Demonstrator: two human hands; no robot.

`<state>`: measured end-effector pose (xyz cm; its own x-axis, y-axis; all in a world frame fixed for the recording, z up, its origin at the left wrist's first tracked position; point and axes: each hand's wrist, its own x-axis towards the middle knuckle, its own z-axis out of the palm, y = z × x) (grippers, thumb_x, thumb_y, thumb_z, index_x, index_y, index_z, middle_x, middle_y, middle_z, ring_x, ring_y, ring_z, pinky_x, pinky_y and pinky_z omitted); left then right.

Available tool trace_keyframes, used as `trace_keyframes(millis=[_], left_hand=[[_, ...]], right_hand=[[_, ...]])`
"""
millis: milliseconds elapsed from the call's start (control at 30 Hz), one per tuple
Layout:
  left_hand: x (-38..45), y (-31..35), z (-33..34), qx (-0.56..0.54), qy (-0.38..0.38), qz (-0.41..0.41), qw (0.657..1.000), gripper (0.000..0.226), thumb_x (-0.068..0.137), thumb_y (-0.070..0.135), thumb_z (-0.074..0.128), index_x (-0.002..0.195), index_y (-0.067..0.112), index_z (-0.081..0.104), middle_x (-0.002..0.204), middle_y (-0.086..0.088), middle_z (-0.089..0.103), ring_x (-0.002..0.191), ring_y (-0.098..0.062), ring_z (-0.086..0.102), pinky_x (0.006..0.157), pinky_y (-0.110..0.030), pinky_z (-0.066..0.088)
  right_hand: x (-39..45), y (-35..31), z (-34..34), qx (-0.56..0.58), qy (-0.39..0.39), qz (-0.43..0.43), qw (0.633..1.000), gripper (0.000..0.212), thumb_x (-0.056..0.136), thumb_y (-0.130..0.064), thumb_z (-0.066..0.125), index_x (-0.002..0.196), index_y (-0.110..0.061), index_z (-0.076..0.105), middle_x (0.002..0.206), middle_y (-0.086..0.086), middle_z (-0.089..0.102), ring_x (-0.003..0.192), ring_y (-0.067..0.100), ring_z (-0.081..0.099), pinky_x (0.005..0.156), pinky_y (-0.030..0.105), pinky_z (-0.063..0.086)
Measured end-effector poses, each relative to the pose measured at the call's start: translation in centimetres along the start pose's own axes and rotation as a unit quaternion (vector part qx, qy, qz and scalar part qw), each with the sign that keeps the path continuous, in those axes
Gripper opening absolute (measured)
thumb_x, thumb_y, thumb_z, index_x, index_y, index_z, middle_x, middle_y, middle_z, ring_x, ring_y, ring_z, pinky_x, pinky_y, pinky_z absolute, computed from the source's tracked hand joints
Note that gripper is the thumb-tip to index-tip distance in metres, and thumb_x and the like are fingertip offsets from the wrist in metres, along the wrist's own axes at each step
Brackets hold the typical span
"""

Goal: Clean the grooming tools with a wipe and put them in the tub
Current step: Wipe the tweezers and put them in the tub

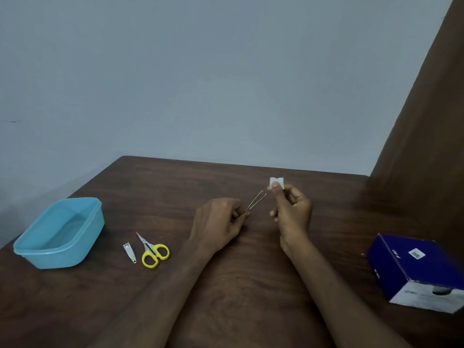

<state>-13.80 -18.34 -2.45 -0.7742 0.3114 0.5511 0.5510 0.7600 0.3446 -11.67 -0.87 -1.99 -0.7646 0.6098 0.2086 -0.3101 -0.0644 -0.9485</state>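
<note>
Head view: my left hand (218, 219) pinches the tweezers (256, 200) at their closed end, the 2 tips slanting up and right toward my right hand (291, 209). That hand's thumb and fingers pinch a small white wipe (276, 182) just beside the tips, not touching. The blue tub (30, 249) sits well left, empty as far as I can see.
</note>
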Motion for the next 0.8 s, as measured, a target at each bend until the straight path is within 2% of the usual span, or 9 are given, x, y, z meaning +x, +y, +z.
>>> trace_keyframes(millis=[100, 200, 300, 433, 500, 567, 633, 700, 800], left_hand=[[-0.6, 0.0, -0.5, 0.003, 0.025, -0.052, 0.998, 0.027, 0.094, 0.054, 0.069, 0.088, 0.028, 0.072, 0.080, 0.013, 0.071, 0.078, -0.007, 0.069, 0.062, -0.031, 0.055], [-1.2, 0.7, -2.5, -0.007, 0.098, -0.106, 0.989, 0.021, 0.094, 0.049, 0.073, 0.090, 0.029, 0.078, 0.080, 0.011, 0.074, 0.076, -0.009, 0.071, 0.062, -0.029, 0.053], [-2.6, 0.7, -3.9, -0.079, 0.168, -0.147, 0.972, 0.015, 0.093, 0.045, 0.077, 0.088, 0.032, 0.082, 0.077, 0.015, 0.076, 0.070, 0.001, 0.069, 0.063, -0.024, 0.054], [-5.3, 0.8, -3.9, -0.117, 0.127, -0.198, 0.965, 0.015, 0.091, 0.045, 0.080, 0.084, 0.032, 0.083, 0.073, 0.018, 0.076, 0.067, 0.005, 0.069, 0.062, -0.024, 0.055], [-6.2, 1.1, -3.8, -0.108, 0.136, -0.206, 0.963, 0.017, 0.091, 0.047, 0.079, 0.083, 0.032, 0.082, 0.073, 0.018, 0.076, 0.066, 0.006, 0.069, 0.062, -0.027, 0.058], [-6.4, 1.7, -3.8, -0.093, 0.142, -0.211, 0.963, 0.020, 0.091, 0.049, 0.076, 0.082, 0.031, 0.079, 0.073, 0.018, 0.075, 0.067, 0.005, 0.069, 0.063, -0.030, 0.058], [-6.7, 2.6, -3.9, -0.037, 0.128, -0.218, 0.967, 0.024, 0.091, 0.052, 0.073, 0.082, 0.031, 0.076, 0.075, 0.016, 0.074, 0.070, 0.001, 0.069, 0.062, -0.030, 0.056], [-7.1, 3.0, -3.8, -0.012, 0.142, -0.205, 0.968, 0.025, 0.091, 0.049, 0.072, 0.079, 0.027, 0.073, 0.073, 0.014, 0.072, 0.069, -0.002, 0.069, 0.060, -0.032, 0.055], [-7.3, 2.3, -3.8, -0.027, 0.161, -0.167, 0.972, 0.022, 0.089, 0.041, 0.075, 0.075, 0.025, 0.069, 0.069, 0.013, 0.069, 0.064, -0.003, 0.066, 0.057, -0.035, 0.055]], right_hand=[[-0.2, -0.8, -0.2, 0.042, -0.001, 0.009, 0.999, 0.017, 0.091, -0.029, 0.085, 0.098, -0.015, 0.080, 0.096, -0.004, 0.080, 0.043, 0.009, 0.047, 0.042, 0.022, 0.037], [-1.6, -0.2, -0.2, 0.003, -0.042, 0.039, 0.998, 0.016, 0.086, -0.027, 0.090, 0.098, -0.020, 0.083, 0.098, -0.006, 0.083, 0.051, 0.009, 0.053, 0.046, 0.024, 0.042], [-3.2, 0.0, 0.2, -0.017, -0.101, 0.063, 0.993, 0.016, 0.086, -0.024, 0.090, 0.099, -0.019, 0.081, 0.095, -0.004, 0.083, 0.056, 0.006, 0.056, 0.047, 0.022, 0.044], [-5.2, -0.7, 1.4, -0.013, -0.167, 0.048, 0.985, 0.010, 0.094, -0.025, 0.082, 0.103, -0.019, 0.079, 0.097, -0.004, 0.082, 0.047, 0.010, 0.052, 0.045, 0.020, 0.042], [-5.9, -1.0, 1.8, -0.027, -0.191, 0.027, 0.981, 0.009, 0.095, -0.028, 0.081, 0.095, -0.019, 0.077, 0.095, -0.007, 0.080, 0.045, 0.013, 0.051, 0.046, 0.023, 0.042], [-6.3, -0.9, 2.0, -0.056, -0.210, 0.010, 0.976, 0.018, 0.092, -0.028, 0.084, 0.084, -0.016, 0.073, 0.090, -0.005, 0.078, 0.044, 0.015, 0.052, 0.044, 0.022, 0.038], [-6.8, -0.6, 2.0, -0.072, -0.227, 0.018, 0.971, 0.021, 0.089, -0.025, 0.086, 0.078, -0.017, 0.070, 0.089, -0.004, 0.076, 0.044, 0.015, 0.053, 0.043, 0.020, 0.037], [-7.0, -0.6, 1.9, -0.091, -0.243, 0.024, 0.966, 0.023, 0.086, -0.025, 0.088, 0.075, -0.018, 0.069, 0.087, -0.003, 0.076, 0.043, 0.015, 0.054, 0.043, 0.021, 0.038], [-7.1, -1.0, 2.0, -0.054, -0.242, 0.039, 0.968, 0.027, 0.087, -0.020, 0.088, 0.074, -0.013, 0.065, 0.075, 0.002, 0.073, 0.040, 0.016, 0.051, 0.041, 0.021, 0.036]])
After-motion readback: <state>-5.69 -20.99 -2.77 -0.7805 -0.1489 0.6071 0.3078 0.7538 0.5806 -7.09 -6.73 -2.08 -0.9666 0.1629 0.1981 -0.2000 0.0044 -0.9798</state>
